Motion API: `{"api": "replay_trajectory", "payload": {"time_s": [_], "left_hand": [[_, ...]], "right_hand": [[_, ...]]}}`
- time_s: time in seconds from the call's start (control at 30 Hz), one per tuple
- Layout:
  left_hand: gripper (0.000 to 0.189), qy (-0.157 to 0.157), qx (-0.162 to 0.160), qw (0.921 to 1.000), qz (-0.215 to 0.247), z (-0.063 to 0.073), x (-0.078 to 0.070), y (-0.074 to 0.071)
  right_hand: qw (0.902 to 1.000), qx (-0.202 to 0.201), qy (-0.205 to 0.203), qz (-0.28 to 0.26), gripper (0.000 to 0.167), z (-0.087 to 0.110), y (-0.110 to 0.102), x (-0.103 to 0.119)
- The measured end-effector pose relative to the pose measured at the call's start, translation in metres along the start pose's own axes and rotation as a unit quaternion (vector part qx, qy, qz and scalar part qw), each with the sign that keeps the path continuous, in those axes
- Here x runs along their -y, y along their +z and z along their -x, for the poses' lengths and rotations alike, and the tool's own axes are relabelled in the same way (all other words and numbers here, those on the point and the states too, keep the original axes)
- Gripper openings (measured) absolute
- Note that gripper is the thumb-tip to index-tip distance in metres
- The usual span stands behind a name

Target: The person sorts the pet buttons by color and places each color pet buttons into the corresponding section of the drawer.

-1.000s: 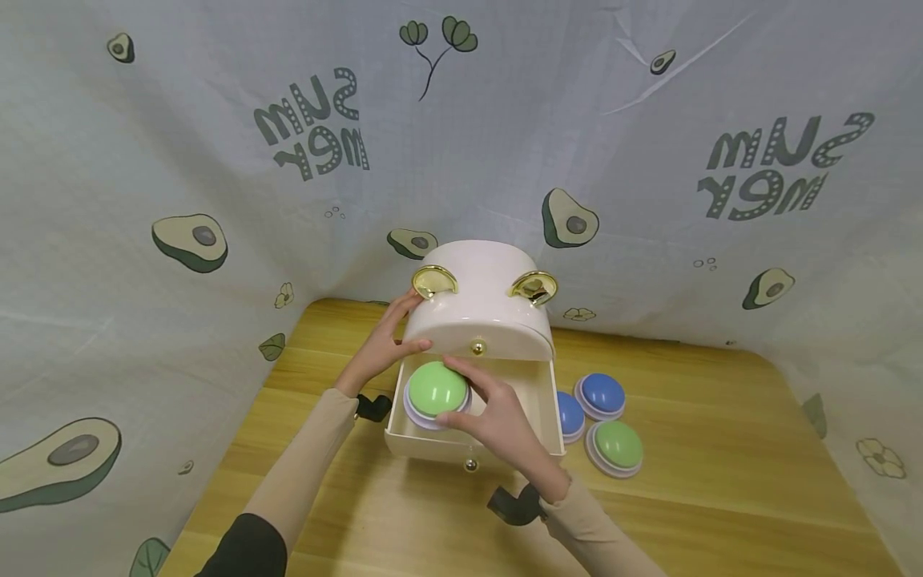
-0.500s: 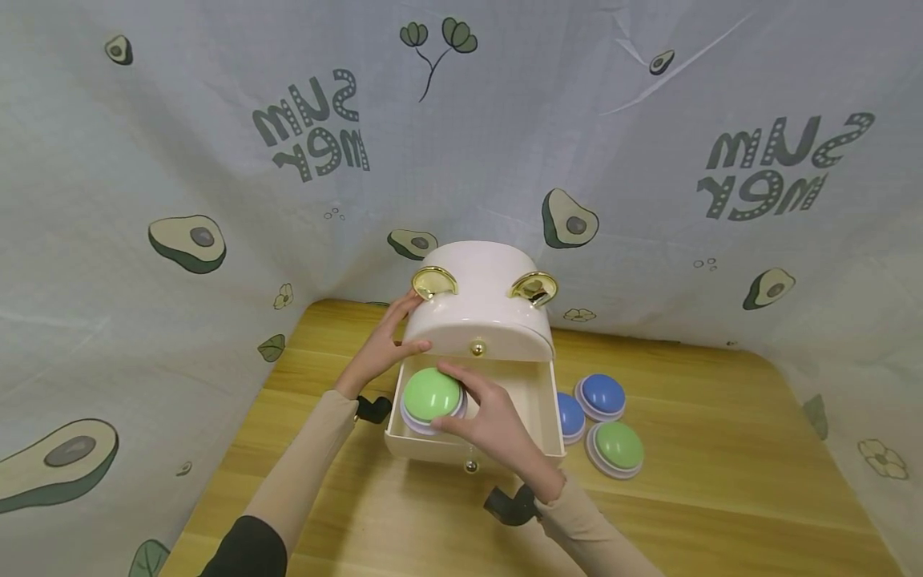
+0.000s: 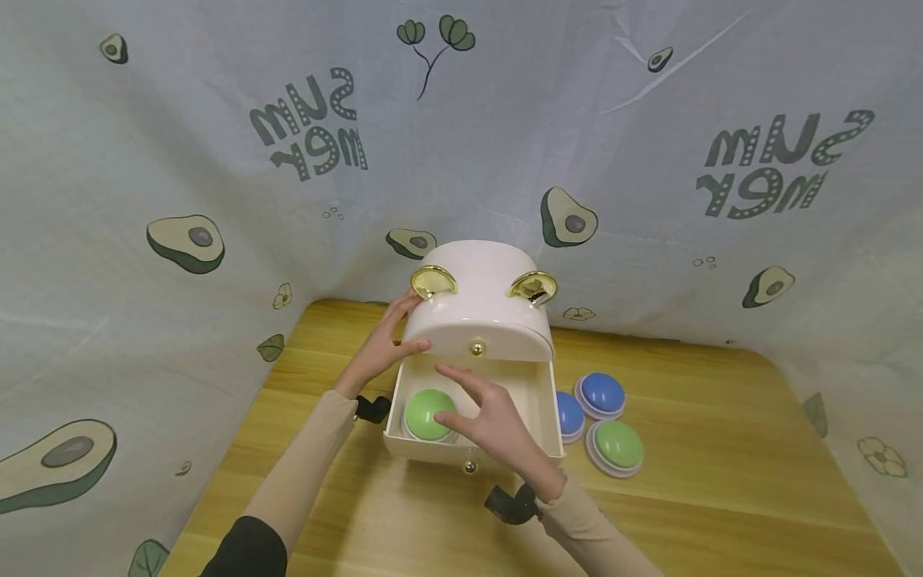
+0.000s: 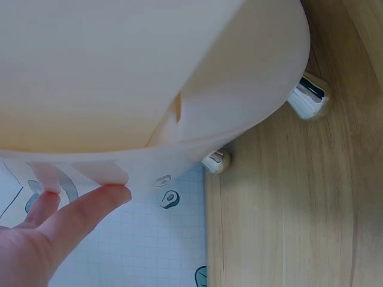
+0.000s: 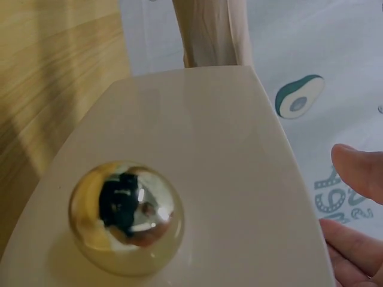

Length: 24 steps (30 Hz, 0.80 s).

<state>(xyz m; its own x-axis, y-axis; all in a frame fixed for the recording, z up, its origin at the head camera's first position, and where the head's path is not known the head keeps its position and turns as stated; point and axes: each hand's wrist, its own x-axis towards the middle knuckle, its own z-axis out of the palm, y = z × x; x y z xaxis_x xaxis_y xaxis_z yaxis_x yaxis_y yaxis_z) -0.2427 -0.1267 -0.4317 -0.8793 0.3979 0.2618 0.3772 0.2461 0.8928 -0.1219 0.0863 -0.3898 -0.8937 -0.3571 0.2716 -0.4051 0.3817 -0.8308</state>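
Note:
A white cabinet (image 3: 479, 280) with gold ear-shaped ornaments has its lower drawer (image 3: 530, 401) pulled out. My left hand (image 3: 380, 350) rests against the cabinet's left side, thumb near the upper front edge; in the left wrist view the left hand's fingertips (image 4: 114, 192) touch the glossy white wall. Inside the drawer, at its front left, lies a green dome-shaped push button (image 3: 428, 414) with a pale base. Over the drawer my right hand (image 3: 497, 421) is spread, thumb overlapping the green dome and index finger stretched away from it. The right wrist view shows the drawer's gold knob (image 5: 125, 218) up close.
To the drawer's right on the wooden table (image 3: 721, 449) lie two blue push buttons, one behind (image 3: 602, 393) and one beside the drawer (image 3: 571, 414), plus another green push button (image 3: 618, 445). A printed avocado cloth (image 3: 461, 160) hangs behind the cabinet.
The green push button was between my right thumb and fingers, shifted left and forward, and now sits lower in the drawer, let go. My left hand has stayed on the cabinet.

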Motion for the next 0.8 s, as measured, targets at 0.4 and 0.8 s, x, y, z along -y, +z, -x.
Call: {"api": "replay_trajectory", "payload": {"time_s": [0.4,0.8], "left_hand": [[0.079,-0.004,-0.003,1.0000,-0.007,0.000,-0.001,0.001],[0.074,-0.016,0.003,0.9999,-0.006,0.001,-0.006,0.001]], "right_hand": [[0.9941,-0.002,-0.013,-0.108,0.055,0.008,-0.020,-0.002],[0.9853,-0.067,-0.062,-0.144,0.053,0.031,-0.062,-0.010]]}}
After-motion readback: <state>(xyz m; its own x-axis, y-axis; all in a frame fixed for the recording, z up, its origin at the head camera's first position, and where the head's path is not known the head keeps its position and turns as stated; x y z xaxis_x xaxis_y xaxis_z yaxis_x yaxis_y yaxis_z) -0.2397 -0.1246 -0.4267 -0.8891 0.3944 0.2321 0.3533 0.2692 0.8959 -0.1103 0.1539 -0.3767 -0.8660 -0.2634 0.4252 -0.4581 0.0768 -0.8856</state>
